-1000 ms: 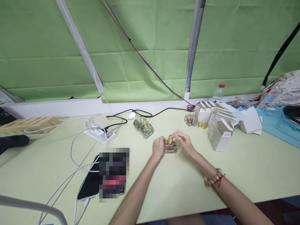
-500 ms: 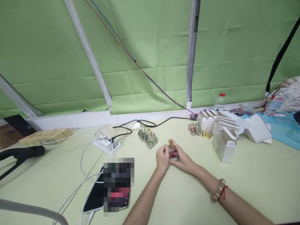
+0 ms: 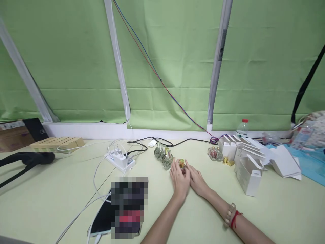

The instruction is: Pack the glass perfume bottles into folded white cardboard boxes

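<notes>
Between my two hands stands a small glass perfume bottle (image 3: 182, 163) with a gold top and a reddish body, partly hidden by the fingers. My left hand (image 3: 179, 179) wraps over its near left side. On the other side, my right hand (image 3: 198, 181) closes round it, its fingertips close to the left ones. Just beyond my left hand, a row of clear glass perfume bottles (image 3: 163, 156) lines the table. A beaded bracelet and a red string circle my right wrist.
To the right are more bottles (image 3: 214, 153), gold caps (image 3: 229, 163), white boxes (image 3: 248, 181) and a water bottle (image 3: 242, 127). A power strip (image 3: 120, 162) with cables, a tablet (image 3: 103, 217) and yellowish boxes (image 3: 57, 144) occupy the left.
My left hand has shifted from pinching at the bottle's side to spreading over it, and the bottle shows less. The whole view has tilted, so the table appears lower.
</notes>
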`<state>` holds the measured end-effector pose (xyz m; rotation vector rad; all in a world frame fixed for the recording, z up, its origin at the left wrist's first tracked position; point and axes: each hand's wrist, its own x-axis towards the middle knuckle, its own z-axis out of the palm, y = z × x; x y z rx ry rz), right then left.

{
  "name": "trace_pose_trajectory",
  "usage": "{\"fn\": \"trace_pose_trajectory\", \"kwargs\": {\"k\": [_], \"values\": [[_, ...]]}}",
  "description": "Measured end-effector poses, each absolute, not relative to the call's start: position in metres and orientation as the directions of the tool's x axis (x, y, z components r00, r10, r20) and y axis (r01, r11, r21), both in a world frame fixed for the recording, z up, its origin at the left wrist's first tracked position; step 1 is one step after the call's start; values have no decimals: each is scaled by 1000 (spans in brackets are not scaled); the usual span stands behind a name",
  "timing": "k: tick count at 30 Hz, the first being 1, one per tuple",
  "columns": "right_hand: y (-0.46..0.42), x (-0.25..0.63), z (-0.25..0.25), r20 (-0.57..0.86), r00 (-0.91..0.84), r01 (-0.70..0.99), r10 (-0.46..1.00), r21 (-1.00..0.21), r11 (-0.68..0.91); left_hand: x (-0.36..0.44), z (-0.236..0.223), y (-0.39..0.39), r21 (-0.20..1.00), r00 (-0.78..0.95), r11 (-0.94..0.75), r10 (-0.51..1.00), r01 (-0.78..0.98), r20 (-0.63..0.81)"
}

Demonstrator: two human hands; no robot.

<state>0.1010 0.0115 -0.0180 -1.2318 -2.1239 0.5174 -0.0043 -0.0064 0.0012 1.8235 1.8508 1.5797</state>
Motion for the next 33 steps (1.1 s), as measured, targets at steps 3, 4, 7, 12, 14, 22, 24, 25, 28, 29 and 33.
{"fn": "trace_pose_trajectory", "kwargs": {"k": [3, 4, 7, 12, 14, 22, 24, 25, 28, 29, 33], "values": [[21, 85, -11, 306, -373, 659, 876, -578, 482, -3, -1, -1, 721, -377, -198, 743, 664, 552], [23, 80, -10, 306, -372, 666, 876, -569, 482, -4, 0, 1, 729, -404, -185, 730, 659, 551], [29, 64, -7, 307, -389, 673, 868, -549, 496, -8, 2, 8, 738, -463, -153, 690, 657, 556], [41, 45, -10, 309, -384, 703, 870, -513, 493, -26, 1, 26, 724, -471, -118, 686, 680, 554], [47, 38, -12, 307, -364, 719, 879, -508, 475, -33, -2, 34, 716, -450, -121, 703, 687, 551], [76, 11, -13, 277, -273, 827, 921, -422, 372, -40, -4, 44, 697, -454, -169, 647, 697, 612], [81, 9, -15, 280, -291, 837, 915, -389, 385, -37, -1, 41, 603, -347, -281, 608, 747, 714], [83, 8, -16, 283, -298, 835, 912, -386, 393, -36, 0, 40, 565, -289, -325, 608, 758, 739], [89, 7, -21, 271, -302, 836, 914, -385, 391, -37, -2, 41, 528, -126, -377, 713, 761, 690], [90, 7, -23, 262, -304, 838, 916, -383, 388, -39, -3, 43, 531, -74, -382, 757, 756, 649], [92, 5, -30, 273, -361, 818, 892, -367, 443, -45, -3, 49, 556, -36, -356, 819, 751, 573]]}}
